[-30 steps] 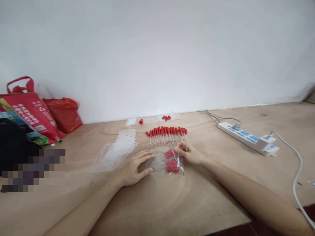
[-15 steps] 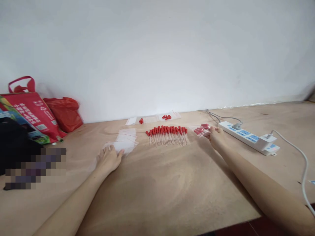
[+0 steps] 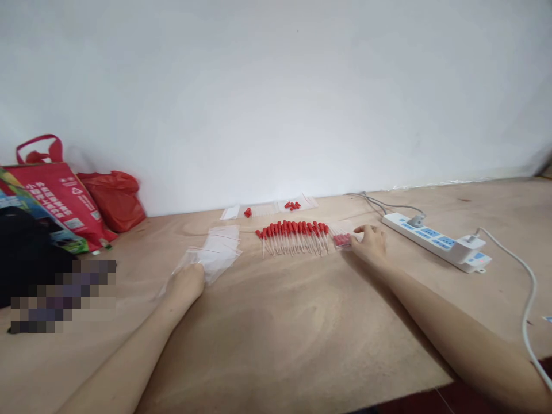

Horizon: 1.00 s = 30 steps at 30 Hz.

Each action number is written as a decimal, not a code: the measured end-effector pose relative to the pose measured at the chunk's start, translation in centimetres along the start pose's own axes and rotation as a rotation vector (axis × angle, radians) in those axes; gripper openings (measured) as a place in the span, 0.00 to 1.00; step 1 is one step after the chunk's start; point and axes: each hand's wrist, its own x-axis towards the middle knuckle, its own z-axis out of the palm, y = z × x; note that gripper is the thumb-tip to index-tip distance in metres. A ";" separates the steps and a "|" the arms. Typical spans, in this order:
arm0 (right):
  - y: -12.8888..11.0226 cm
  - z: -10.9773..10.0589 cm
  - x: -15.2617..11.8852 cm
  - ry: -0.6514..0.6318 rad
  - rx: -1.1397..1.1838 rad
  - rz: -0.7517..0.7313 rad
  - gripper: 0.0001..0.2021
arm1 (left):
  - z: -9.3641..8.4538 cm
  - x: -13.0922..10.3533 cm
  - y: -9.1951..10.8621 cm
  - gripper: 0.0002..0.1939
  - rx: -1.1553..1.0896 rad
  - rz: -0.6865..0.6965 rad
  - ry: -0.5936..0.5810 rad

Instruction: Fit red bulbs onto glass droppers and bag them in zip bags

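Note:
My left hand [image 3: 187, 283] is curled over the clear zip bags [image 3: 222, 247] spread on the left of the table; its fingertips are hidden, so what they grip cannot be seen. My right hand [image 3: 371, 244] has its thumb and fingers apart, beside the right edge of a clear bag [image 3: 342, 238] with several red bulbs showing in it. This bag lies flat on the table. Between my hands is a row of droppers [image 3: 293, 236] with red bulbs and thin clear tubes, side by side, bulbs toward the wall.
Near the wall lie loose red bulbs [image 3: 292, 205], another red bulb [image 3: 247, 212] and more clear plastic. A white power strip [image 3: 431, 238] with plugs and a cable [image 3: 532, 287] is on the right. At left stand a red printed bag [image 3: 69, 201], a red plastic bag [image 3: 114, 198] and something black [image 3: 30, 253].
My right hand has moved slightly left and let go of the bag of red bulbs, now flat beside the dropper row. My left hand's fingers have curled in over the zip bags.

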 end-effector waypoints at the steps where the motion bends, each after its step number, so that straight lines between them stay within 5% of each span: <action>1: -0.4 -0.1 -0.3 0.007 -0.022 -0.045 0.12 | -0.3 0.0 0.1 0.13 0.020 -0.011 -0.002; 6: -2.5 0.3 -1.6 -0.037 -0.046 -0.275 0.10 | -1.9 -1.6 2.4 0.17 0.060 0.105 0.059; 9: -4.1 1.1 -1.5 -0.149 -0.068 -0.378 0.09 | -1.4 -3.6 4.9 0.18 -0.145 0.575 0.168; 12: -6.0 2.2 -0.9 -0.251 -0.054 -0.383 0.10 | -0.2 -5.5 6.9 0.18 -0.262 0.856 -0.006; 16: -8.5 3.2 -0.1 -0.342 -0.116 -0.253 0.12 | 0.5 -6.6 7.9 0.23 -0.294 0.845 -0.184; 23: -10.5 4.0 -0.3 -0.414 -0.226 -0.190 0.13 | 0.8 -6.2 7.6 0.22 -0.388 0.834 -0.200; 30: -10.8 1.0 -0.3 -0.399 -0.124 -0.293 0.16 | 0.8 -6.4 7.7 0.22 -0.349 0.832 -0.201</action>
